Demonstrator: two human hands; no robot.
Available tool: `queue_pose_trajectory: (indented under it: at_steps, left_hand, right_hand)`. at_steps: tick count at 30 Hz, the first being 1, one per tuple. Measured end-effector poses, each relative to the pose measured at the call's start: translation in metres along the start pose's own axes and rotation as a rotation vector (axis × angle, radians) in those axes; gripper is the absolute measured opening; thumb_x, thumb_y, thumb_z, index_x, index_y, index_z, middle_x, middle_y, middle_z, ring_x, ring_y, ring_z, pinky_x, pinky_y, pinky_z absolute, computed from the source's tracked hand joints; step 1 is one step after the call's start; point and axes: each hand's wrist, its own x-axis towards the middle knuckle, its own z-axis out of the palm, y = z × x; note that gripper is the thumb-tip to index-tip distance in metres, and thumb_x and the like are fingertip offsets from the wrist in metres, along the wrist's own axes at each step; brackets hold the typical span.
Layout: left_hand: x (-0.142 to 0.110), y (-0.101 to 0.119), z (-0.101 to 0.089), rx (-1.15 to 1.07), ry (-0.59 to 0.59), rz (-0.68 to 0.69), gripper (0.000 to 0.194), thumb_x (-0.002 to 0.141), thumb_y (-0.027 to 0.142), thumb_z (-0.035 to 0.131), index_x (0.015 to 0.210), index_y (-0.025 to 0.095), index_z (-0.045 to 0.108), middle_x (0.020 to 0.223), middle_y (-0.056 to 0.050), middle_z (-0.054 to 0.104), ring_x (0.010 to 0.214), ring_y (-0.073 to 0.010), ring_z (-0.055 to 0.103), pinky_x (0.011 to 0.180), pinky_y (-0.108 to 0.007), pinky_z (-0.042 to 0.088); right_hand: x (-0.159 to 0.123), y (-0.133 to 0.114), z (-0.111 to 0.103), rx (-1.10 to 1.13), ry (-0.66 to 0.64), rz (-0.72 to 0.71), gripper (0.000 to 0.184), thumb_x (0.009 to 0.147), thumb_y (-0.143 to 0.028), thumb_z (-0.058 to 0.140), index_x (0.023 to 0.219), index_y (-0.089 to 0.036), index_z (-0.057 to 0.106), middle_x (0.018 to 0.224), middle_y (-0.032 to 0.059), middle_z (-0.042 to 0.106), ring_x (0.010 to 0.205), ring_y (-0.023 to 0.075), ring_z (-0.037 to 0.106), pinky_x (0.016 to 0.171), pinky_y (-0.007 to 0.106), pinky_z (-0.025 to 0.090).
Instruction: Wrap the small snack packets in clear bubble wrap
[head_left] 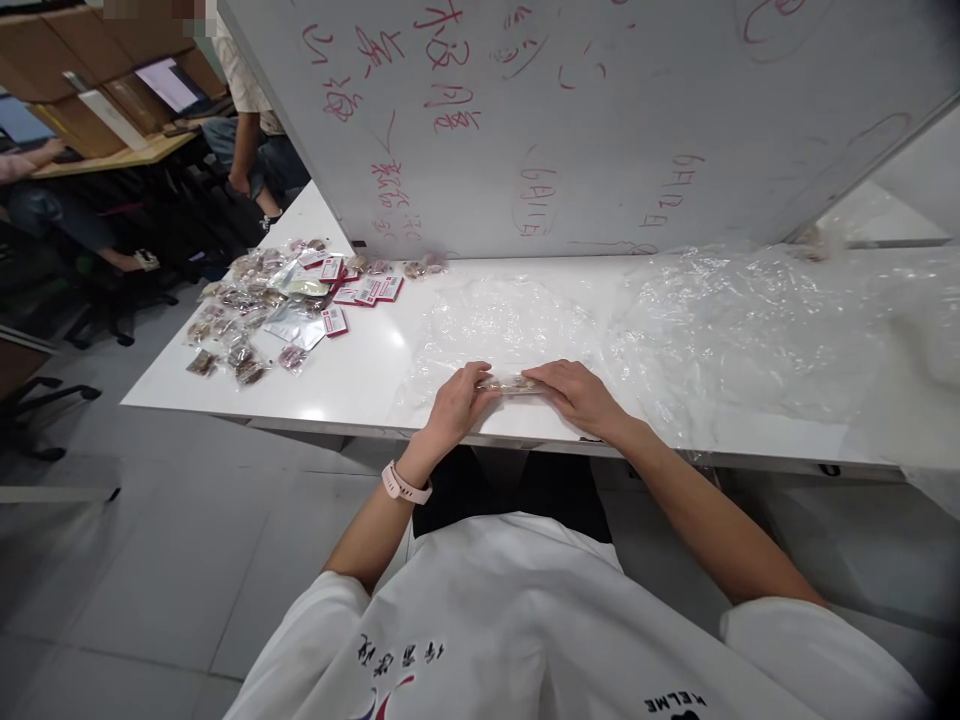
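Near the front edge of the white table (360, 395), my left hand (459, 402) and my right hand (577, 395) grip opposite ends of a small bundle in clear plastic wrap (512, 384). Pale and brownish bits show through the wrap, but their kind I cannot make out. Fingers of both hands are curled over it. A spread of clear plastic film (510, 320) lies flat just beyond and around my hands. The underside of the bundle is hidden.
To the left lie several small clear packets (247, 370) and red-and-white boxes (367, 290). Crumpled plastic sheeting (720, 330) covers the table's right side. A whiteboard (600, 130) stands along the back edge. Other people sit at the far left, one with a bent arm (244, 155).
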Motion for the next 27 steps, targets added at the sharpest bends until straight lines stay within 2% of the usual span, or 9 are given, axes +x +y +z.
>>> queue_pose_trajectory:
  at_steps: [5,8,10,12,15,18,21,23,27]
  left_hand:
    - [0.010,0.001,-0.014,0.129,-0.064,-0.231,0.032,0.092,0.050,0.061,0.105,0.022,0.056,0.063,0.004,0.061,0.058,-0.0152,0.060,0.056,-0.025,0.039]
    - [0.021,0.005,-0.013,0.277,-0.096,-0.304,0.037,0.090,0.052,0.064,0.106,0.020,0.058,0.066,0.001,0.063,0.060,-0.0183,0.059,0.055,-0.027,0.037]
    - [0.022,0.008,-0.012,0.386,0.004,-0.238,0.034,0.090,0.048,0.065,0.107,0.018,0.059,0.085,-0.007,0.069,0.075,-0.0229,0.063,0.061,-0.031,0.041]
    - [0.015,0.010,-0.011,0.419,0.092,-0.074,0.028,0.092,0.042,0.064,0.105,0.017,0.061,0.103,-0.012,0.069,0.094,-0.0263,0.063,0.073,-0.035,0.045]
    - [-0.003,0.008,-0.013,0.316,0.020,0.154,0.031,0.093,0.040,0.064,0.114,0.019,0.060,0.118,-0.012,0.067,0.112,-0.0270,0.060,0.091,-0.040,0.046]
    - [-0.018,-0.001,-0.016,0.202,-0.033,0.194,0.034,0.095,0.035,0.060,0.126,0.021,0.056,0.123,-0.011,0.067,0.117,-0.0247,0.059,0.095,-0.040,0.046]
    - [-0.017,-0.009,-0.019,0.167,0.016,0.111,0.022,0.098,0.032,0.055,0.116,0.022,0.062,0.108,-0.009,0.073,0.102,-0.0222,0.065,0.085,-0.036,0.048]
    - [-0.007,-0.012,-0.020,0.169,0.031,-0.021,0.020,0.099,0.035,0.052,0.107,0.022,0.065,0.091,-0.006,0.073,0.083,-0.0200,0.066,0.072,-0.031,0.047]
    - [0.020,-0.009,-0.019,0.251,-0.032,-0.324,0.019,0.097,0.037,0.055,0.101,0.021,0.064,0.064,0.000,0.064,0.059,-0.0190,0.060,0.057,-0.028,0.038]
  right_hand:
    - [-0.001,-0.006,-0.008,0.118,-0.002,0.202,0.034,0.102,-0.042,0.042,0.109,-0.024,0.070,0.093,0.0037,0.074,0.082,0.0198,0.067,0.074,0.034,0.049]
    - [0.003,-0.010,-0.006,0.026,0.041,0.380,0.036,0.099,-0.045,0.048,0.119,-0.023,0.067,0.078,0.0030,0.071,0.069,0.0201,0.064,0.063,0.032,0.045]
    - [0.003,-0.012,-0.001,-0.142,0.155,0.351,0.036,0.098,-0.041,0.049,0.123,-0.021,0.065,0.086,0.0068,0.071,0.077,0.0229,0.065,0.067,0.034,0.044]
    - [-0.001,-0.013,0.001,-0.255,0.243,0.230,0.032,0.099,-0.035,0.048,0.121,-0.020,0.066,0.103,0.0104,0.070,0.092,0.0254,0.064,0.076,0.038,0.044]
    - [-0.014,-0.011,-0.001,-0.233,0.169,0.048,0.032,0.099,-0.037,0.050,0.124,-0.023,0.065,0.122,0.0097,0.067,0.109,0.0268,0.059,0.089,0.042,0.044]
    - [-0.026,-0.006,-0.008,-0.147,0.049,-0.013,0.036,0.099,-0.042,0.050,0.129,-0.025,0.062,0.130,0.0079,0.065,0.115,0.0256,0.057,0.092,0.042,0.043]
    - [-0.025,-0.001,-0.013,-0.099,0.055,0.038,0.031,0.103,-0.037,0.041,0.109,-0.024,0.069,0.110,0.0066,0.072,0.098,0.0220,0.063,0.085,0.039,0.044]
    - [-0.016,0.002,-0.014,-0.087,0.063,0.105,0.035,0.103,-0.037,0.039,0.094,-0.022,0.069,0.090,0.0048,0.073,0.082,0.0197,0.064,0.082,0.037,0.043]
    - [0.007,0.002,-0.012,-0.116,-0.011,0.402,0.032,0.099,-0.043,0.049,0.086,-0.021,0.069,0.068,0.0023,0.067,0.063,0.0192,0.060,0.070,0.035,0.042]
